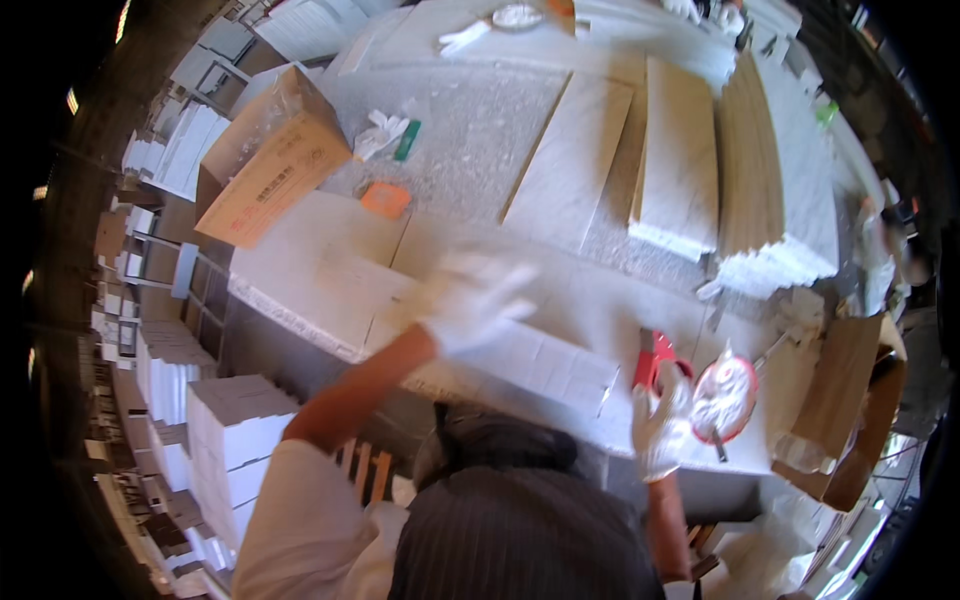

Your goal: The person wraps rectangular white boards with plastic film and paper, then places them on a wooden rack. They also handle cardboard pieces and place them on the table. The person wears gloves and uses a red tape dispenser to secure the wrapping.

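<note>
My left hand (pixel 478 300), in a white knit glove, hovers over the near part of the worktable, blurred by motion. Its fingers look stretched out and apart, with nothing visible in them. In front of it, along the table's near edge, lies a long white strip (pixel 550 358) with evenly spaced lines. My right hand (pixel 662 430), also gloved, is at a red tool (pixel 655 352) with a looped part; its fingers curl at the tool's near end, and the grip is partly hidden. Just right of this hand sits a red-rimmed bowl (pixel 724 398) of white paste with a tool in it.
Marble-patterned slabs (pixel 572 155) lie across the table, with a tall stack (pixel 800 190) at right. A cardboard box (pixel 275 165) stands left, near gloves (pixel 380 135), a green block (pixel 407 140) and an orange piece (pixel 386 199). Another open carton (pixel 840 400) stands right.
</note>
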`<state>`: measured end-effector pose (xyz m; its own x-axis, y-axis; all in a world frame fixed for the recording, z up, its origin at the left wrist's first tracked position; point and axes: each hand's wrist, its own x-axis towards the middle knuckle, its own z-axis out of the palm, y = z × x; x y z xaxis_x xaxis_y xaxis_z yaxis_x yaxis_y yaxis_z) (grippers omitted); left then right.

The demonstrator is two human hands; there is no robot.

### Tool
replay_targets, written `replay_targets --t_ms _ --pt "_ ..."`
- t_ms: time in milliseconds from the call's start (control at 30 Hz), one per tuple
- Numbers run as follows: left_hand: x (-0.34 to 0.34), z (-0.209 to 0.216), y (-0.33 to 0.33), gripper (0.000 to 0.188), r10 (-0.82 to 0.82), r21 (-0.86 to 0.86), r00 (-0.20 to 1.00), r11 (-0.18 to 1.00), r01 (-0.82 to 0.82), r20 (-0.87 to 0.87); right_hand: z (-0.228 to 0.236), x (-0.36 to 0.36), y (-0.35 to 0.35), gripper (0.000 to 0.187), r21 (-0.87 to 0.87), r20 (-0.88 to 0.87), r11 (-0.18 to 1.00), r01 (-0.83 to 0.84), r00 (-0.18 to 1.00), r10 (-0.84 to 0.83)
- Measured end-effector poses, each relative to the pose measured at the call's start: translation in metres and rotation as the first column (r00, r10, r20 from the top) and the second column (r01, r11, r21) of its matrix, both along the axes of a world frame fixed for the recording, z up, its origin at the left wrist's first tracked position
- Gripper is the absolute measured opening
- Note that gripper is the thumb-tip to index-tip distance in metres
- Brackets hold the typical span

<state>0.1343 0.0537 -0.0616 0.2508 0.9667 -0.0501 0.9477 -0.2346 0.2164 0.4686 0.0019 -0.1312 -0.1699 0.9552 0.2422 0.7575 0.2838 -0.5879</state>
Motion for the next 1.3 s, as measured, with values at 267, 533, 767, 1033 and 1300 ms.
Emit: replay_targets --t_ms 267,533,767,1033,1300 --pt "-0.243 -0.035 -0.070 0.059 0.804 -0.408 0.454 0.589 -0.697 0.385 -0.014 -0.062 -0.010 0.058 -0.371 -0.807 0.887 -0.276 0.569 -0.160" --pt "-0.247 -0.027 -0.076 0.074 0.854 -0.757 0.121 0.507 -0.412 0.506 0.000 -0.091 -0.006 0.036 -0.514 -0.821 0.842 -0.160 0.376 -0.430" --pt "-0.279 -0.059 -0.123 0.050 0.613 -0.502 0.224 0.767 -0.400 0.758 -0.030 -0.092 -0.054 0.052 -0.364 -0.877 0.931 -0.030 0.347 -0.332" --pt "-0.265 -0.064 -0.169 0.036 0.543 -0.647 -0.426 0.749 -0.144 0.724 -0.021 -0.112 -0.087 0.052 -0.540 -0.762 0.766 -0.349 -0.183 -0.621" --pt "-0.326 -0.151 -0.197 0.035 0.667 -0.664 -0.007 0.740 -0.107 0.745 -0.014 -0.120 -0.089 0.063 -0.608 -0.663 0.556 -0.568 -0.022 -0.748"
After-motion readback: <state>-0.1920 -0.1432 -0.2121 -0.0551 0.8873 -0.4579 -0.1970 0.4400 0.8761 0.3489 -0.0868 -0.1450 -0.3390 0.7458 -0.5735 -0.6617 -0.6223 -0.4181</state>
